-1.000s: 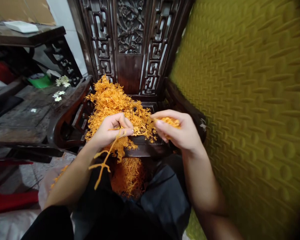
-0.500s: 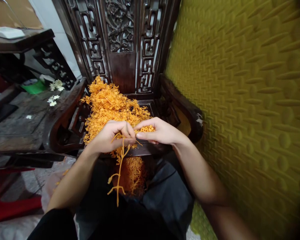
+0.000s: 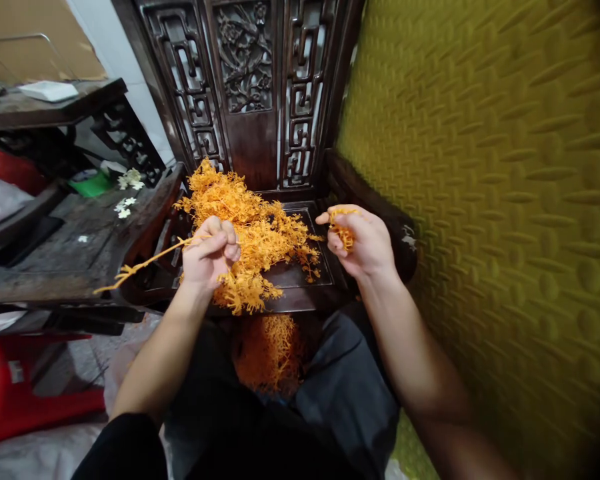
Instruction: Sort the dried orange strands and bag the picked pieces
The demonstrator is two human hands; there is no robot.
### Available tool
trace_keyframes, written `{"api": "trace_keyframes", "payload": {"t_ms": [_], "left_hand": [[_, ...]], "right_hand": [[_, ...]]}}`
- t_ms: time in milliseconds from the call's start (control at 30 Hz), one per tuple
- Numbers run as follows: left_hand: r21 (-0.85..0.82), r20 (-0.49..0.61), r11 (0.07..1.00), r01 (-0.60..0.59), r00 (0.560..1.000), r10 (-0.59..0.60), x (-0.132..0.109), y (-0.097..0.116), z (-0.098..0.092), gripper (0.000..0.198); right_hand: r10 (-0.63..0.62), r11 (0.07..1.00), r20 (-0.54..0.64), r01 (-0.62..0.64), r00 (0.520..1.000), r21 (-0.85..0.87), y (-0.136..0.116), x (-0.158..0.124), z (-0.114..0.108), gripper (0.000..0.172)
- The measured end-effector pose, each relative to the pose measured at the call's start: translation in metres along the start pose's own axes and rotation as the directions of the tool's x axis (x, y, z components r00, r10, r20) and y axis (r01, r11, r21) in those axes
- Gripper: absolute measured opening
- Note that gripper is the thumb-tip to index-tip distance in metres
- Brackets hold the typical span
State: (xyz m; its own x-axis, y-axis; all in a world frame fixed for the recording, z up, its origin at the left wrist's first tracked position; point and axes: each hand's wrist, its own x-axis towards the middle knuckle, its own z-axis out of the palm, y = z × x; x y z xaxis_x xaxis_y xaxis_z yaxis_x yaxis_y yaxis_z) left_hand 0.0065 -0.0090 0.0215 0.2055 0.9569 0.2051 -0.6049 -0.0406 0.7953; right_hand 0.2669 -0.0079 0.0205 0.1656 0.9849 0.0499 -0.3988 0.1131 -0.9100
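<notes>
Left hand (image 3: 211, 253), centre-left: fingers closed on an orange stem (image 3: 150, 262). Right hand (image 3: 364, 241), centre-right: curled round orange sprigs (image 3: 344, 235); a slack curl could spill some. Pile (image 3: 245, 227) mid-frame, at seat (image 3: 287, 275) edge; a knock might shed bits.

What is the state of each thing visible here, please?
Left grip: closed on orange stem
Orange stem: mostly bare, twiggy toward its tip
Right grip: curled around orange pieces
Orange pile: loosely heaped on dark seat
Lower orange bunch: tangled
White flowers: scattered
White tray: set on side table
</notes>
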Motion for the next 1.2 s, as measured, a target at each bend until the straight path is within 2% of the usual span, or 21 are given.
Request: {"api": "trace_keyframes", "payload": {"t_ms": [133,267,533,667,733,800,867,900,933,1000,1067,1133,1200], "left_hand": [[-0.161,-0.091,0.986,0.036,0.995,-0.051,0.004,0.0,0.003,0.036],[-0.18,-0.118,0.98,0.084,0.987,-0.106,0.004,-0.006,0.009,0.031],[-0.277,-0.178,0.956,0.095,0.973,-0.148,0.007,-0.008,0.014,0.025],[-0.343,-0.158,0.936,0.076,0.978,-0.137,0.006,-0.007,0.016,0.024],[-0.357,-0.138,0.932,0.07,0.982,-0.127,0.004,-0.007,0.017,0.025],[-0.376,-0.109,0.924,0.069,0.987,-0.118,0.002,-0.007,0.018,0.028],[-0.37,-0.071,0.926,0.078,0.991,-0.112,0.001,-0.008,0.02,0.033],[-0.338,-0.057,0.938,0.082,0.993,-0.108,0.001,-0.009,0.021,0.036],[-0.282,-0.048,0.956,0.085,0.994,-0.103,0.001,-0.01,0.022,0.039],[-0.112,-0.059,0.99,0.084,0.994,-0.091,0.001,-0.013,0.023,0.046],[0.08,-0.084,0.992,0.101,0.992,-0.095,0.0,-0.015,0.023,0.052],[0.226,-0.087,0.963,0.149,0.987,-0.132,-0.002,-0.016,0.022,0.057],[0.306,-0.075,0.934,0.183,0.983,-0.168,-0.005,-0.014,0.019,0.061]], "right_hand": [[0.063,0.997,0.057,-0.065,0.996,0.042,0.011,-0.005,0.01,0.02],[0.1,0.991,0.193,-0.115,0.976,0.067,0.014,-0.007,0.012,0.024],[0.147,0.954,0.308,-0.217,0.94,0.208,0.017,0.0,0.006,0.052],[0.215,0.963,0.306,-0.252,0.928,0.09,0.024,-0.003,0.005,0.041],[0.297,0.946,0.36,-0.325,0.884,0.018,0.029,-0.006,0.007,0.043],[0.387,0.902,0.487,-0.43,0.783,-0.024,0.032,-0.01,0.01,0.043],[0.419,0.867,0.591,-0.497,0.69,-0.035,0.033,-0.012,0.015,0.036],[0.407,0.869,0.6,-0.495,0.689,-0.021,0.033,-0.012,0.017,0.034],[0.381,0.885,0.573,-0.466,0.726,0.002,0.032,-0.012,0.019,0.035],[0.29,0.939,0.445,-0.341,0.847,0.037,0.029,-0.013,0.022,0.037],[0.187,0.98,0.328,-0.199,0.926,0.003,0.026,-0.014,0.023,0.038],[0.121,0.992,0.29,-0.105,0.949,-0.072,0.024,-0.014,0.02,0.039],[0.09,0.986,0.292,-0.043,0.952,-0.162,0.022,-0.013,0.015,0.04]]}}
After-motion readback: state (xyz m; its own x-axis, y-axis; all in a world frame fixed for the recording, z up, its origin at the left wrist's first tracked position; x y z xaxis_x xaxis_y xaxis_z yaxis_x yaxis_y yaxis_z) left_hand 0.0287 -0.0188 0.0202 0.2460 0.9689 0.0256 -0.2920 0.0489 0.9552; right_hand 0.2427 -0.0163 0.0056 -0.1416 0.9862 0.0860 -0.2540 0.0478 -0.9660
